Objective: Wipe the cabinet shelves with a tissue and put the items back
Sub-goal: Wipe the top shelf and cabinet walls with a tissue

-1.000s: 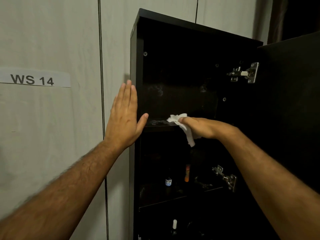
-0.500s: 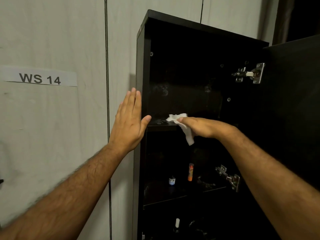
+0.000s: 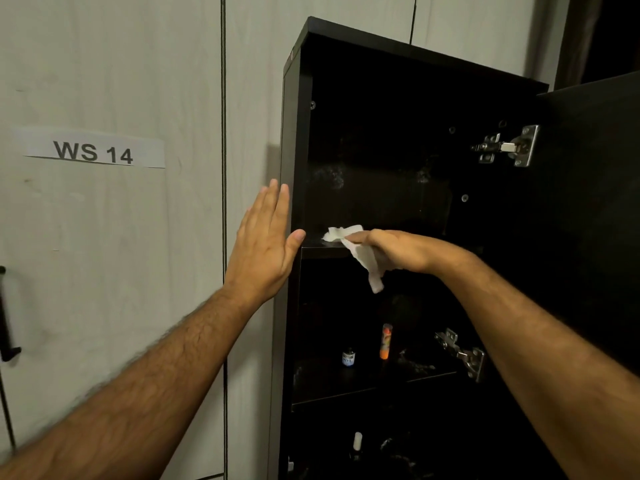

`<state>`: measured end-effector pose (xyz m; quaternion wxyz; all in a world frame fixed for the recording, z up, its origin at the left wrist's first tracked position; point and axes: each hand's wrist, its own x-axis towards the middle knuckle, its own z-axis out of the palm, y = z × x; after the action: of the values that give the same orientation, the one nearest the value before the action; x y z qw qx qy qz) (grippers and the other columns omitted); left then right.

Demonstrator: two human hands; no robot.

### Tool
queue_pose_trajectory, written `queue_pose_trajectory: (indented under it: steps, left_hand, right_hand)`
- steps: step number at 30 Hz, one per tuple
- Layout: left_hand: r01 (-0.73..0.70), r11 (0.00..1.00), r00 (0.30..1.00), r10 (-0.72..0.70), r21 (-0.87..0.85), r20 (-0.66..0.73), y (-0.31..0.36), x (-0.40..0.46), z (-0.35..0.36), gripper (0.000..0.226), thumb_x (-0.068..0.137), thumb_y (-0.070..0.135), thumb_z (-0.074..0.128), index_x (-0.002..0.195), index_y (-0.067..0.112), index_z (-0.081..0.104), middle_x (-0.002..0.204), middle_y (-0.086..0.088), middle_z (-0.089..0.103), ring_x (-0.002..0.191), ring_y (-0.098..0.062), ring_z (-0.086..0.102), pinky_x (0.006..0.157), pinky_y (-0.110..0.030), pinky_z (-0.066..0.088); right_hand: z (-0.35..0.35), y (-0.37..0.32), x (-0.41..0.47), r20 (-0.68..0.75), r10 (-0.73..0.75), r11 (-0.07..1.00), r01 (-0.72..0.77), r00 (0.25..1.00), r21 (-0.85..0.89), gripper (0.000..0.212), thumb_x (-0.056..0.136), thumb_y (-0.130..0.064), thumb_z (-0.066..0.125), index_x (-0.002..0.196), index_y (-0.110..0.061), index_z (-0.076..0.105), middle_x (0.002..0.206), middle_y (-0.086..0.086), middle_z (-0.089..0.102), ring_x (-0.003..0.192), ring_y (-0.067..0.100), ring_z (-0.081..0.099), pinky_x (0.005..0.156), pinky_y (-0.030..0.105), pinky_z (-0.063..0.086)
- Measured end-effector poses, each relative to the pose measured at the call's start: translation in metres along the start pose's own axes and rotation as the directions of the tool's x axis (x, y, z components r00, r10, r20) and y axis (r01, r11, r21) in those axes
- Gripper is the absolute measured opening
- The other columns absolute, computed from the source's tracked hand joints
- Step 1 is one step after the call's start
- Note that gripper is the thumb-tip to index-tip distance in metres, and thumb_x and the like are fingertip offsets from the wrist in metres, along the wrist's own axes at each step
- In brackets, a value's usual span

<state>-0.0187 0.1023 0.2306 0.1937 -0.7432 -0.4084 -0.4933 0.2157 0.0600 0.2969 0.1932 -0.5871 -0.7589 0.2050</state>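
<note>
A tall black cabinet [image 3: 292, 140] stands with its door [image 3: 595, 209] swung to the right. My right hand [image 3: 398, 249] holds a crumpled white tissue [image 3: 360, 258] on the upper shelf [image 3: 322, 251], near its front left corner. My left hand [image 3: 263, 244] lies flat with straight fingers against the cabinet's left side panel, thumb at the shelf's front edge. On the middle shelf [image 3: 332, 389] stand a small dark bottle with a blue label [image 3: 348, 357] and an orange tube [image 3: 385, 341]. A white-capped item [image 3: 357, 441] shows on the dim shelf below.
Pale wall panels [image 3: 138, 237] fill the left, with a paper label reading WS 14 [image 3: 93, 152]. Metal hinges [image 3: 509, 145] sit at the cabinet's right edge, another hinge [image 3: 462, 353] lower down. A dark handle [image 3: 7, 313] shows at the far left.
My right hand slid the tissue a little leftward along the upper shelf. My left hand stayed flat on the side panel. The view shifted slightly.
</note>
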Motion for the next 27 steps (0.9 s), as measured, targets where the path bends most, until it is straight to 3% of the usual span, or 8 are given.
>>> queue_pose_trajectory:
  steps: [2, 6, 9, 13, 17, 20, 23, 27]
  left_hand:
    - [-0.007, 1.0, 1.0, 0.007, 0.026, 0.005, -0.003, -0.002, -0.002, 0.067, 0.099, 0.049, 0.022, 0.154, 0.017, 0.001, 0.162, -0.005, 0.005, 0.149, -0.016, 0.001, 0.12, -0.039, 0.011]
    - [-0.005, 0.999, 1.0, 0.004, 0.04, 0.028, -0.005, -0.004, -0.005, 0.066, 0.1, 0.048, 0.025, 0.154, 0.018, 0.0, 0.162, -0.004, 0.003, 0.148, -0.015, 0.0, 0.12, -0.038, 0.01]
    - [0.003, 0.999, 0.999, -0.004, 0.036, 0.037, -0.004, -0.004, -0.005, 0.066, 0.1, 0.047, 0.026, 0.154, 0.019, 0.001, 0.162, -0.005, 0.005, 0.149, -0.017, 0.002, 0.12, -0.039, 0.011]
    - [0.019, 1.0, 0.999, -0.019, 0.021, 0.033, -0.001, -0.005, -0.006, 0.064, 0.101, 0.045, 0.028, 0.154, 0.018, 0.005, 0.162, -0.005, 0.009, 0.149, -0.018, 0.005, 0.12, -0.043, 0.014]
    - [0.038, 0.999, 0.998, -0.04, 0.039, 0.05, -0.005, -0.005, -0.01, 0.065, 0.101, 0.044, 0.031, 0.154, 0.019, 0.004, 0.162, -0.004, 0.007, 0.149, -0.017, 0.004, 0.12, -0.042, 0.011]
    - [0.043, 0.996, 0.997, -0.048, 0.083, 0.057, -0.008, -0.006, -0.013, 0.067, 0.1, 0.048, 0.03, 0.154, 0.019, 0.004, 0.162, -0.003, 0.009, 0.149, -0.017, 0.006, 0.12, -0.041, 0.008]
    - [0.055, 0.995, 0.997, -0.06, 0.086, 0.053, -0.006, -0.006, -0.012, 0.067, 0.099, 0.048, 0.03, 0.154, 0.019, 0.005, 0.161, -0.003, 0.01, 0.148, -0.018, 0.007, 0.119, -0.04, 0.006]
    - [0.067, 0.997, 0.997, -0.069, 0.048, 0.042, -0.002, -0.007, -0.011, 0.065, 0.1, 0.047, 0.03, 0.154, 0.019, 0.007, 0.161, -0.003, 0.012, 0.148, -0.017, 0.009, 0.12, -0.04, 0.007]
  right_hand:
    - [-0.007, 0.006, -0.002, -0.055, 0.029, 0.999, -0.028, 0.998, 0.017, 0.045, 0.101, -0.046, 0.028, 0.132, -0.028, 0.055, 0.121, -0.012, 0.056, 0.104, 0.006, 0.053, 0.085, 0.022, 0.042]
    - [0.005, -0.01, 0.017, -0.16, 0.129, 0.985, -0.144, 0.979, -0.09, 0.039, 0.099, -0.045, 0.029, 0.111, -0.023, 0.06, 0.112, 0.001, 0.058, 0.105, 0.018, 0.054, 0.093, 0.034, 0.04]
    - [0.023, -0.033, 0.03, -0.151, 0.123, 0.974, -0.148, 0.981, -0.172, 0.052, 0.09, -0.057, 0.026, 0.125, -0.033, 0.057, 0.132, 0.004, 0.054, 0.118, 0.023, 0.051, 0.105, 0.043, 0.038]
    - [0.037, -0.047, 0.027, -0.117, -0.013, 0.976, -0.013, 0.993, -0.216, 0.059, 0.094, -0.056, 0.028, 0.14, -0.026, 0.049, 0.147, 0.0, 0.045, 0.128, 0.021, 0.045, 0.107, 0.04, 0.034]
    - [0.022, -0.034, 0.015, -0.02, -0.099, 0.992, 0.097, 0.995, -0.08, 0.063, 0.08, -0.066, 0.036, 0.132, -0.036, 0.057, 0.137, -0.005, 0.056, 0.12, 0.014, 0.053, 0.105, 0.039, 0.04]
    - [0.009, -0.017, 0.014, -0.098, -0.083, 0.985, 0.067, 0.992, -0.161, 0.044, 0.099, -0.045, 0.032, 0.129, -0.028, 0.06, 0.14, -0.002, 0.052, 0.125, 0.016, 0.048, 0.108, 0.033, 0.035]
    - [0.016, -0.024, 0.014, -0.119, -0.023, 0.957, -0.013, 0.993, -0.29, 0.049, 0.102, -0.035, 0.024, 0.13, -0.011, 0.057, 0.143, 0.011, 0.049, 0.13, 0.027, 0.045, 0.109, 0.039, 0.034]
    - [0.031, -0.054, 0.021, -0.112, -0.031, 0.944, -0.007, 0.993, -0.331, 0.045, 0.104, -0.022, 0.022, 0.131, -0.008, 0.056, 0.145, 0.011, 0.047, 0.131, 0.023, 0.043, 0.102, 0.032, 0.032]
